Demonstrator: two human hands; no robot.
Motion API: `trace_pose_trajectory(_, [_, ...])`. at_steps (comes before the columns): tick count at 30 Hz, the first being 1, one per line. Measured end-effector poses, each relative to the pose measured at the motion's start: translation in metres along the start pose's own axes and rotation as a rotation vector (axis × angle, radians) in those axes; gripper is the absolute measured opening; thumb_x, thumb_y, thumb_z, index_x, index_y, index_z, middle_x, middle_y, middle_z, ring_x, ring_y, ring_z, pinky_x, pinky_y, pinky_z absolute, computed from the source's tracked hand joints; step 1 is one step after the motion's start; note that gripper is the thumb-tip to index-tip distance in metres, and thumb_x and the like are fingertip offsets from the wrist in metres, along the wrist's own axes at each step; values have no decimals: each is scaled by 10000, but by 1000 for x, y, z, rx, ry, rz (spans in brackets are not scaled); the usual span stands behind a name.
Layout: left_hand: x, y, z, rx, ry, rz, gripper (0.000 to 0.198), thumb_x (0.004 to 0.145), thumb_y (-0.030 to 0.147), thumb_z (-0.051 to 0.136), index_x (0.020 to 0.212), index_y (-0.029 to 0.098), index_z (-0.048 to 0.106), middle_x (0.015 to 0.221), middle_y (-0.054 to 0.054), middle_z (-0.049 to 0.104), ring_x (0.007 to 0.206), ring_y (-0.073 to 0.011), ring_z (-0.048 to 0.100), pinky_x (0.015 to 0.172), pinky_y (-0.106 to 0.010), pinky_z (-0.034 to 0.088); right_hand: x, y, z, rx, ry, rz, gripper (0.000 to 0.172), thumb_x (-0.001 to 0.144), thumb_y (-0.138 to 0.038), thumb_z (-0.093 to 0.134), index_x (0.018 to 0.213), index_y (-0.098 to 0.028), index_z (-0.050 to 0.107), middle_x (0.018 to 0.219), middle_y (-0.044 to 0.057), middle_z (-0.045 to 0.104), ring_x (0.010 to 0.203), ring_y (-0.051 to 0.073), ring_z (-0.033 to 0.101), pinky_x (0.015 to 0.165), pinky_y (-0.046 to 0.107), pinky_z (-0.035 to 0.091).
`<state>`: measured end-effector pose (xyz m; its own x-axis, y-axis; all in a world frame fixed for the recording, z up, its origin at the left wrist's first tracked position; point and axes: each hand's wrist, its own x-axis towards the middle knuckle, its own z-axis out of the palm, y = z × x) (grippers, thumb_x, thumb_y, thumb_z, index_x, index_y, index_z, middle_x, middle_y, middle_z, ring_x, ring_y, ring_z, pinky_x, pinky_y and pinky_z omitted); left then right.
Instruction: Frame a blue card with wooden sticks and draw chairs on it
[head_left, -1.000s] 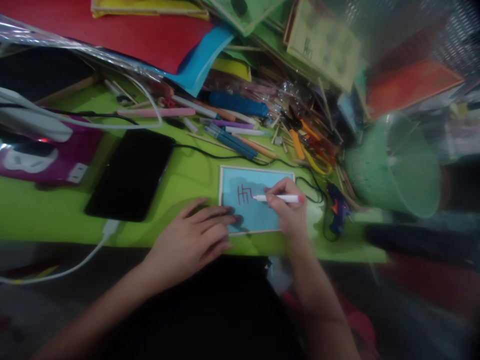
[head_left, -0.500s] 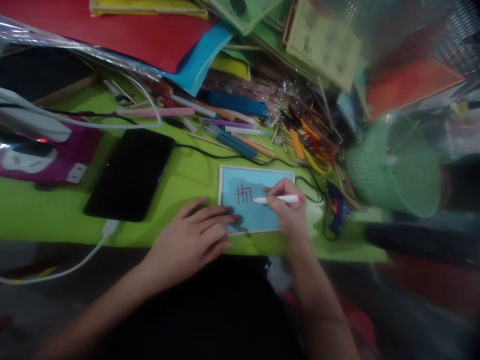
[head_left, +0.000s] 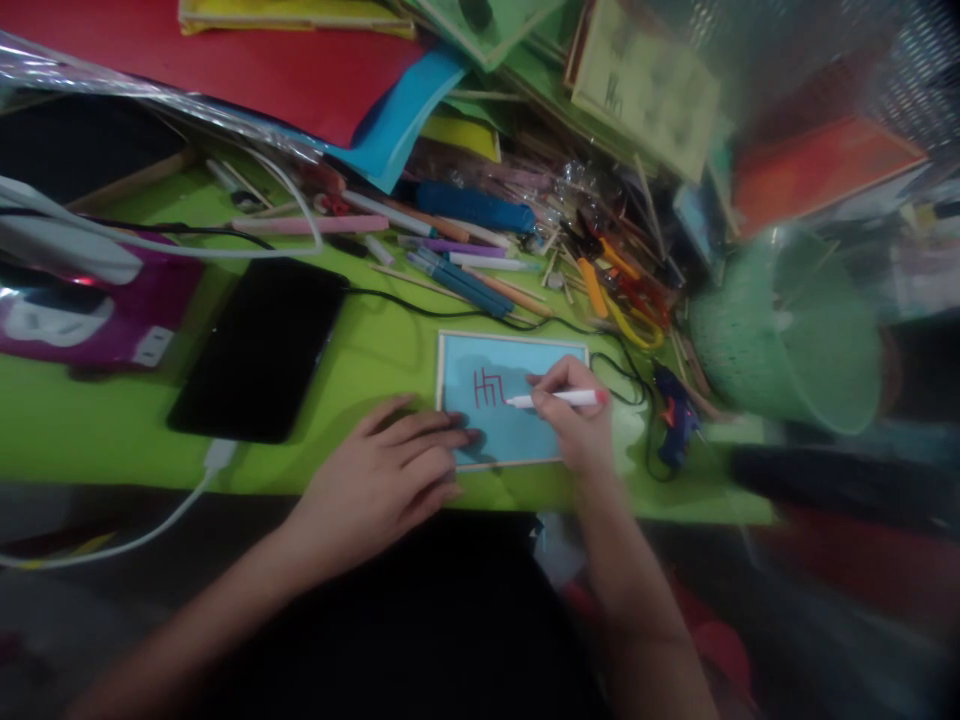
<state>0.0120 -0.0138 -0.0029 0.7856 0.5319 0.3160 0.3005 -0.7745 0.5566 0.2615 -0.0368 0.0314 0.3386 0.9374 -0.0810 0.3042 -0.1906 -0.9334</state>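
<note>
A light blue card (head_left: 517,365) with a pale border lies on the green tabletop (head_left: 90,430) near its front edge. Red marks are drawn on its left half. My right hand (head_left: 574,420) is closed round a white marker (head_left: 559,398), whose tip points left and touches the card by the red marks. My left hand (head_left: 390,480) lies flat with fingers stretched out, fingertips pressing the card's lower left corner.
A black tablet (head_left: 259,350) with a white cable lies to the left. Behind the card are several pens, sticks, orange-handled scissors (head_left: 619,290) and coloured paper sheets. A blue glue gun (head_left: 675,420) and a green basket (head_left: 787,330) sit to the right.
The red drawing has gained strokes on its right side. The marker tip barely shifted; my left hand has stayed put.
</note>
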Motion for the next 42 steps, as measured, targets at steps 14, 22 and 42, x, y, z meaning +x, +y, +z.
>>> trace_pose_trajectory(14, [0,-1,2,-7,16,7,255,1103,367,523,929,245,664,1306,20,797,1295,-220,679,1272,-467,329,3,-4,-11,110,82,-175,238,877,-441,764,1040,-275,714,976,22,715,891,199,713,768,338,571])
trace_pose_trajectory(22, [0,0,1,-29,13,-3,214,1086,347,550,950,250,685,1318,24,793,1283,-222,689,1279,-479,338,18,1,2,107,-79,-99,158,822,-386,787,896,-259,728,841,-12,703,746,161,631,661,303,508])
trace_pose_trajectory(42, [-2,-1,3,-61,35,-7,153,1055,305,595,953,248,694,1339,19,784,1300,-220,683,1290,-477,334,17,-3,9,-19,-47,-35,212,756,-400,822,758,-262,662,703,-24,674,690,178,638,624,316,525])
